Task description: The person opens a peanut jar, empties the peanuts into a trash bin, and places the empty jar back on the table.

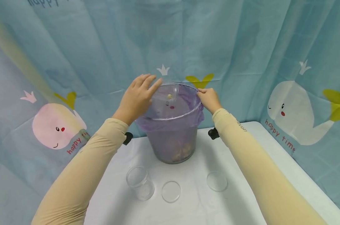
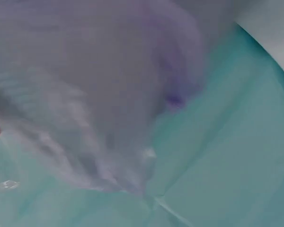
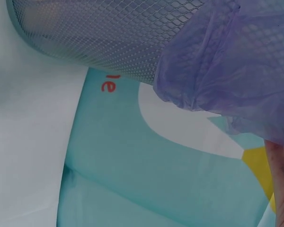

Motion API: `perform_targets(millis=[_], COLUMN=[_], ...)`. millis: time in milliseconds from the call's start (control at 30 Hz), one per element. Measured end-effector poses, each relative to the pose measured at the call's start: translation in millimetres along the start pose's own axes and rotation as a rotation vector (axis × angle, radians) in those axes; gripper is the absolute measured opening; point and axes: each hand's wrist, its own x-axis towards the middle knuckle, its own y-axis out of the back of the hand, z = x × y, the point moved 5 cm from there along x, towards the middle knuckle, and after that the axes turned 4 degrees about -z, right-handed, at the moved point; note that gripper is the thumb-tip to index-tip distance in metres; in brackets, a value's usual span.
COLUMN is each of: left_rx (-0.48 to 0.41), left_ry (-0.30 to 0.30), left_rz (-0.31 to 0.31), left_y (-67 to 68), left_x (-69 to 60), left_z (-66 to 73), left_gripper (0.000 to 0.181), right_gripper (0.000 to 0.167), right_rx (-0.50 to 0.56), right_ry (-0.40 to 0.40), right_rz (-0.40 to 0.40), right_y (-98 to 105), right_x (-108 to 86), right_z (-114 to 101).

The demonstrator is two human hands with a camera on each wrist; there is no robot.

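A wire-mesh trash bin (image 1: 170,147) stands upright, lined with a purple plastic bag (image 1: 170,125) folded over its rim. Over the bin's opening, my left hand (image 1: 137,98) holds a clear plastic jar (image 1: 174,91), tilted; its outline is faint against the bag. A small yellowish bit (image 1: 170,96) shows in or behind the jar; I cannot tell which. At the rim's right side my right hand (image 1: 210,98) pinches the bag's edge. In the right wrist view, fingers (image 3: 278,165) touch the purple bag (image 3: 199,71). The left wrist view is blurred and mostly purple bag (image 2: 85,94).
On the white table (image 1: 192,206), a second clear jar (image 1: 141,184) stands at front left. Beside it lies a clear round lid (image 1: 171,191), and another lid (image 1: 217,181) lies further right. Pale contents (image 1: 184,151) show low in the bin. A blue printed curtain (image 1: 108,47) hangs close behind.
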Motion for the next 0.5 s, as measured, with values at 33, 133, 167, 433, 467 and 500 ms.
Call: perform_targets(millis=[33,133,167,433,467,500], left_rx=[0.008,0.006,0.002,-0.021,-0.012,-0.007], left_ry=[-0.013,-0.052,-0.042,0.036,0.026,0.017], left_rz=[-0.017,-0.078,-0.085,-0.040,-0.050,-0.058], left_y=[-1.2,-4.7,-4.9,-2.7,-3.5,-4.1], left_x=[0.4,-0.2,-0.5,-3.9,-4.9,-5.9], left_z=[1.6,6.1,5.9,-2.7,-2.1,-1.5], left_gripper=[0.056,0.053,0.054,0.064,0.064,0.065], right_gripper=[0.042,0.042,0.042,0.042,0.042,0.042], right_rx=[0.000,0.005,0.007,-0.007,-0.007,-0.010], right_ry=[-0.002,-0.012,-0.015,-0.010,-0.009,-0.009], right_rz=[0.000,-0.009,-0.012,-0.002,-0.004,-0.006], right_y=[-0.2,-1.9,-2.5,-2.5,-2.6,-2.8], right_x=[0.1,0.5,0.5,0.5,0.6,0.8], right_z=[0.5,2.0,2.2,1.3,1.1,1.1])
